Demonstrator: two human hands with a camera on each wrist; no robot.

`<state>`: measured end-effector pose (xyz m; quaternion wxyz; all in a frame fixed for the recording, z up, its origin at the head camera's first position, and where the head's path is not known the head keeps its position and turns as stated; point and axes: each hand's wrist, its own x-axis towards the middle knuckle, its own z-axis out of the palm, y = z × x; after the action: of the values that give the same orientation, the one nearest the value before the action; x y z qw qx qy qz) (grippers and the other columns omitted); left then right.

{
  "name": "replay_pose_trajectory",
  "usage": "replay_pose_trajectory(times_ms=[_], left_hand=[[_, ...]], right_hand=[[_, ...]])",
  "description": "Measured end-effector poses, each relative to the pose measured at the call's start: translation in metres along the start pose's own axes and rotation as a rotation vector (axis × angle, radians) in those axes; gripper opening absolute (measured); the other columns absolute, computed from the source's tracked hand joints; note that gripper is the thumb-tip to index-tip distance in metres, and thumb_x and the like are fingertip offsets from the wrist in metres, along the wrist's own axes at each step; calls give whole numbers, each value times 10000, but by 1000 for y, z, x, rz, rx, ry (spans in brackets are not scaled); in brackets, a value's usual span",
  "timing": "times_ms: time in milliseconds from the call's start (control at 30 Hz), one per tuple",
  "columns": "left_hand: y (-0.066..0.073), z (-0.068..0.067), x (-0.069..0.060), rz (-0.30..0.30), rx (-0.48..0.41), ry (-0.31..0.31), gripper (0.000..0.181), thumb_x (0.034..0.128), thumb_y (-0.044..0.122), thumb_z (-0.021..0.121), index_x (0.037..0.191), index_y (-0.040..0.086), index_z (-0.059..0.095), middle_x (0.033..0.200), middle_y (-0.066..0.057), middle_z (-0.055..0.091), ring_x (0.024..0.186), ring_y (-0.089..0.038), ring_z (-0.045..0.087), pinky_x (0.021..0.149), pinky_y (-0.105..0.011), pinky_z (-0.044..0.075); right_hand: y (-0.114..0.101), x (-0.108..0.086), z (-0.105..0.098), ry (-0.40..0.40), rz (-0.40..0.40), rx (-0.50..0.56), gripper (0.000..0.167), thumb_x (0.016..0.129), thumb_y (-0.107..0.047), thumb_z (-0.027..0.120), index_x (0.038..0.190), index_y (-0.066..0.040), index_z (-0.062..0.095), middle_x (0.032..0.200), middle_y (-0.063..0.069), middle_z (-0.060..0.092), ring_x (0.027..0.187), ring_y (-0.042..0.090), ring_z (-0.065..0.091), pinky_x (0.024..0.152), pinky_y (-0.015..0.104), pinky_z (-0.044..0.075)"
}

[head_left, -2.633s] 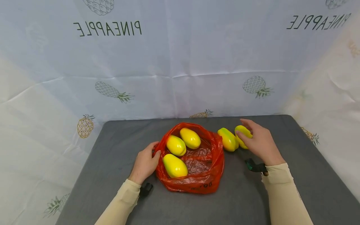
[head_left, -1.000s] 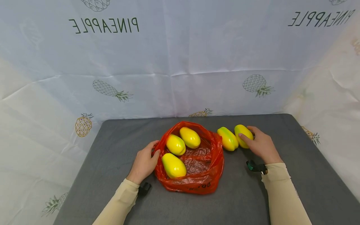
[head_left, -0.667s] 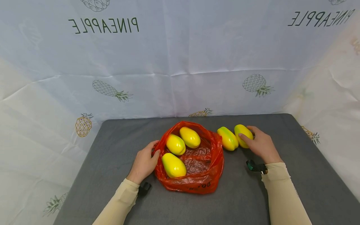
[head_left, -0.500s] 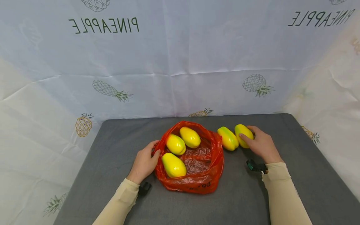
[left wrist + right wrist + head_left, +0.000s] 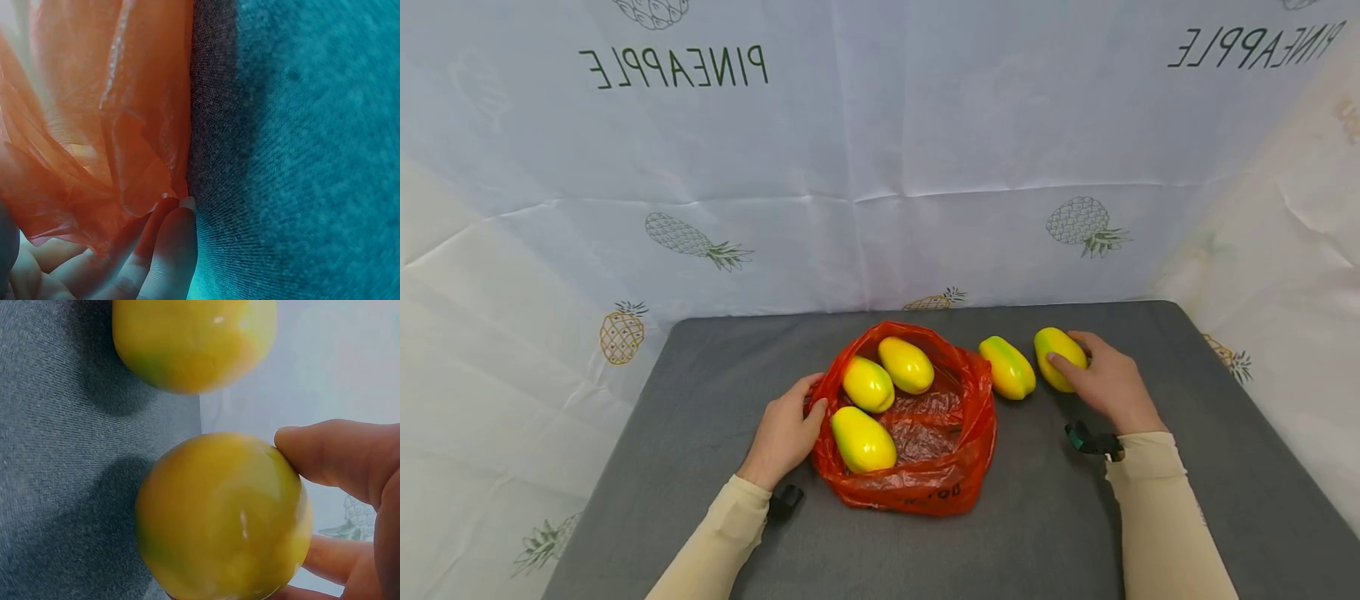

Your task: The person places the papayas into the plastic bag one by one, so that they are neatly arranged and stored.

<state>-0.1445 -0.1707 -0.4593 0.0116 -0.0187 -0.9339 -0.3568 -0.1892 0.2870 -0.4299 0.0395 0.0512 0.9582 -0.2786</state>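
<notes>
In the head view my right hand (image 5: 1112, 379) grips a glossy yellow-green papaya (image 5: 1060, 358) with thumb and fingers. The right wrist view has the thumb on the side of this papaya (image 5: 222, 515), with fingertips partly hidden behind it. A second papaya (image 5: 1007, 367) lies just left of it, beside the red plastic bag (image 5: 951, 492). My left hand (image 5: 784, 437) pinches the bag's left rim. Close up in the left wrist view, the fingers (image 5: 169, 256) meet the thin bag (image 5: 147, 75). Inside the open-mouthed bag lie three papayas (image 5: 865, 440), toward its left and back.
A dark grey cloth covers the table (image 5: 715, 383). White fabric (image 5: 880, 125) printed with pineapples hangs behind the table and along both sides. A black strap with a camera (image 5: 1093, 442) sits on the right wrist, another camera (image 5: 786, 502) on the left.
My right hand has closed round the far-right papaya and shifted it slightly right and back, opening a gap from its neighbour. The left hand and the bag have stayed nearly still.
</notes>
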Motion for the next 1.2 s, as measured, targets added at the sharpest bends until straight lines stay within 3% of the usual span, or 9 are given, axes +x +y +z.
replay_pose_trajectory(times_ms=[367, 667, 1200], left_hand=[[-2, 0, 0, 1, 1, -5, 497, 1078, 223, 647, 1539, 55, 569, 1388, -163, 731, 1052, -281, 758, 980, -510, 635], [-2, 0, 0, 4, 2, -3, 491, 1074, 213, 653, 1530, 49, 574, 1377, -163, 735, 1022, -265, 755, 966, -501, 642], [0, 0, 0, -8, -11, -5, 490, 1075, 229, 658, 1528, 60, 578, 1381, -155, 732, 1048, -286, 753, 960, -498, 648]], right_hand=[[-1, -2, -4, 9, -4, -12, 907, 1068, -645, 523, 1651, 29, 350, 1602, 384, 444, 1323, 549, 539, 1023, 700, 512], [-5, -10, -15, 42, -36, -15, 906, 1065, -650, 524, 1664, 5, 342, 1555, 379, 499, 1217, 519, 604, 904, 637, 558], [-48, -35, -33, 39, -155, -25, 853, 1057, -619, 580, 1667, -58, 376, 1462, 329, 602, 1118, 446, 661, 833, 573, 593]])
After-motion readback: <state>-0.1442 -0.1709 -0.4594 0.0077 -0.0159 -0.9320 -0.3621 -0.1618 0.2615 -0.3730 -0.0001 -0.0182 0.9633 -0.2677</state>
